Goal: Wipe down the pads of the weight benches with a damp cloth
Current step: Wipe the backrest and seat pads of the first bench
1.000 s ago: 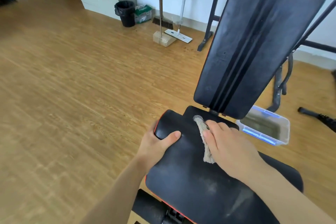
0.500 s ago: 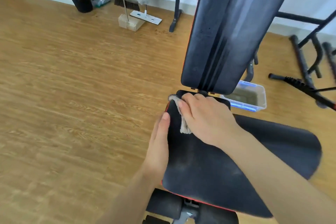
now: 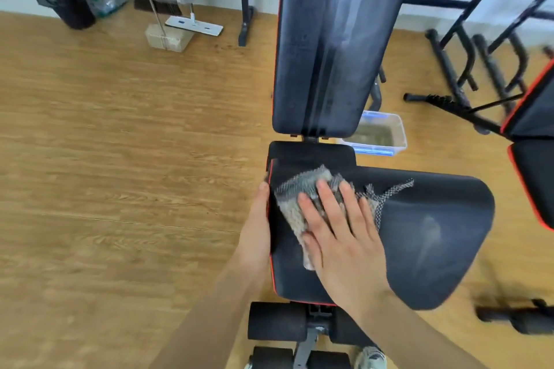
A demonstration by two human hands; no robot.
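A: Status, nearest first?

B: Right hand [image 3: 341, 237], grip spread flat, is pressing the damp cloth [image 3: 302, 204] onto the seat pad [image 3: 419, 228]. Left hand [image 3: 257, 225], fingers together, is bracing the pad's left edge, holding nothing.

A: Remaining?

B: Seat looks midway. Backrest pad [image 3: 329, 39] is showing pale streaks; likely pending. Water tub [image 3: 380, 135] is sitting beyond; second bench [image 3: 536, 129] probably untouched.

The right hand [image 3: 338, 237] hides part of the cloth [image 3: 302, 201]; the second bench [image 3: 533, 141] is cut off at the right edge.

No legible text (too blurred anywhere)
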